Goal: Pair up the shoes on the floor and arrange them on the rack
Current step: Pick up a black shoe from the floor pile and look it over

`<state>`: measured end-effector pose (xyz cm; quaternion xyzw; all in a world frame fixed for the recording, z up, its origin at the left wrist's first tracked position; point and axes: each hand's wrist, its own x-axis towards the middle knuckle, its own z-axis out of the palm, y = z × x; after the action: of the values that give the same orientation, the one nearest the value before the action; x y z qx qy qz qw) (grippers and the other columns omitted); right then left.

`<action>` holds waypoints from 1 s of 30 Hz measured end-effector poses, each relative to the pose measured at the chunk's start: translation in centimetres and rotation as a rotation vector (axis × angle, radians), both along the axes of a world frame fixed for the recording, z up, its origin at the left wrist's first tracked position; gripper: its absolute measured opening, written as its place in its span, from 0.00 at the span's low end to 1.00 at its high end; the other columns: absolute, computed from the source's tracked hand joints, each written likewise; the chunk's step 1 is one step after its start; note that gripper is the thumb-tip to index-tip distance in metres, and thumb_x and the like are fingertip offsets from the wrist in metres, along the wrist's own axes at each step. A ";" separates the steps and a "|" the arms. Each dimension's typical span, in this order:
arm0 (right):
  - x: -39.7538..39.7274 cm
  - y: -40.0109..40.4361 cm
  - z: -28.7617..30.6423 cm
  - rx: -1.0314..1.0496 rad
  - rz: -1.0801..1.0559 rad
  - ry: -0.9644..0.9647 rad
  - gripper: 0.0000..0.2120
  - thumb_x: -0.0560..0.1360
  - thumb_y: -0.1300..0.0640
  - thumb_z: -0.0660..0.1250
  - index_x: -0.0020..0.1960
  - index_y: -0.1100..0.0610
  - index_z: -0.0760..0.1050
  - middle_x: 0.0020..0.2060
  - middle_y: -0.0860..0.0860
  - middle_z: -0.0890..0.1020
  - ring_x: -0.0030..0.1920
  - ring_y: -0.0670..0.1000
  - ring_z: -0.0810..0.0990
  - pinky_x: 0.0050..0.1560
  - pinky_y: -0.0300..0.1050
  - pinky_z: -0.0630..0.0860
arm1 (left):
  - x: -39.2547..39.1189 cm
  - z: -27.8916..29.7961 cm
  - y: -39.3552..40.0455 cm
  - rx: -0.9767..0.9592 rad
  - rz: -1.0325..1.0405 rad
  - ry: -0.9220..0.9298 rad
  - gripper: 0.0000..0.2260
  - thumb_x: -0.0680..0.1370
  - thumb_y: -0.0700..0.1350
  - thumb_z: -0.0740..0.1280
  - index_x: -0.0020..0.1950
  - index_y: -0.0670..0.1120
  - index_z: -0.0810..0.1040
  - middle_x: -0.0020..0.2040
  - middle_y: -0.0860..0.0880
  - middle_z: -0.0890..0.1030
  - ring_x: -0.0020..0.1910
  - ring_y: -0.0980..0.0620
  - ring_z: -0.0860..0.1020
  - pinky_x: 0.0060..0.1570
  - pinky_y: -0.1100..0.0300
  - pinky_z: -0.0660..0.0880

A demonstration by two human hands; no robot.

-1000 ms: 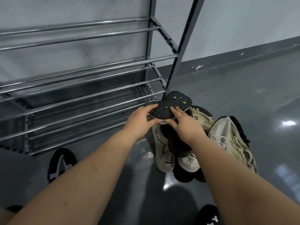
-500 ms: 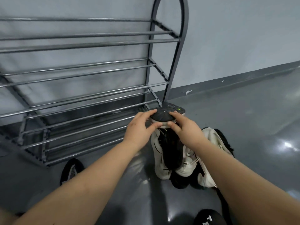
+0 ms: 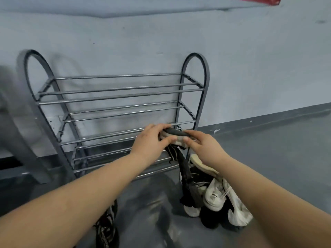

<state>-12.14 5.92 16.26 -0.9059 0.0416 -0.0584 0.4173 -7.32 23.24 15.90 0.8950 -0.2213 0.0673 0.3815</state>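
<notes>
We see a pale blue-grey wall (image 3: 250,68) with small dark specks, and a darker grey baseboard (image 3: 268,120) with chipped paint along its foot. Below lies a glossy grey floor (image 3: 277,158). A red strip (image 3: 254,0) shows at the top edge

At the centre of the frame, the left hand (image 3: 149,140) and right hand (image 3: 202,147) together grip a black-soled shoe (image 3: 174,136) sole-up, before the grey metal rack (image 3: 114,111). A pile of shoes (image 3: 215,196) lies lower right on the floor (image 3: 268,158); a black shoe (image 3: 107,228) lies at the bottom centre.
</notes>
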 end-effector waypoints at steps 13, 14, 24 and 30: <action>-0.6 4.5 -3.1 0.502 0.110 0.220 0.09 0.80 0.58 0.60 0.46 0.51 0.78 0.40 0.58 0.75 0.44 0.55 0.71 0.47 0.49 0.71 | -0.6 -0.4 6.4 0.212 -0.135 0.163 0.29 0.71 0.51 0.73 0.69 0.60 0.67 0.53 0.50 0.68 0.54 0.54 0.70 0.60 0.61 0.68; -0.5 4.3 -3.1 0.510 0.115 0.232 0.09 0.80 0.58 0.60 0.46 0.51 0.78 0.41 0.58 0.75 0.45 0.54 0.71 0.46 0.45 0.71 | -0.5 -0.5 6.3 0.205 -0.127 0.149 0.30 0.71 0.52 0.73 0.70 0.60 0.66 0.53 0.51 0.68 0.53 0.55 0.70 0.59 0.62 0.67; 0.5 4.0 -3.4 0.565 0.115 0.332 0.08 0.80 0.52 0.59 0.47 0.51 0.76 0.42 0.49 0.81 0.42 0.49 0.80 0.42 0.36 0.76 | 1.6 -1.1 6.3 0.121 -0.087 0.181 0.20 0.67 0.54 0.75 0.56 0.51 0.78 0.55 0.56 0.69 0.53 0.54 0.75 0.59 0.58 0.71; 0.7 3.6 -3.8 0.465 0.136 0.251 0.14 0.75 0.44 0.65 0.57 0.48 0.79 0.49 0.44 0.83 0.53 0.47 0.80 0.60 0.48 0.74 | 2.2 -2.1 6.1 -0.044 -0.121 0.397 0.07 0.70 0.52 0.73 0.42 0.54 0.76 0.41 0.50 0.80 0.42 0.51 0.78 0.49 0.49 0.78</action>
<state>-11.43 9.48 12.42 -0.7865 0.0446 0.0936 0.6088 -5.07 29.36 13.76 0.8672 -0.1937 -0.1288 0.4403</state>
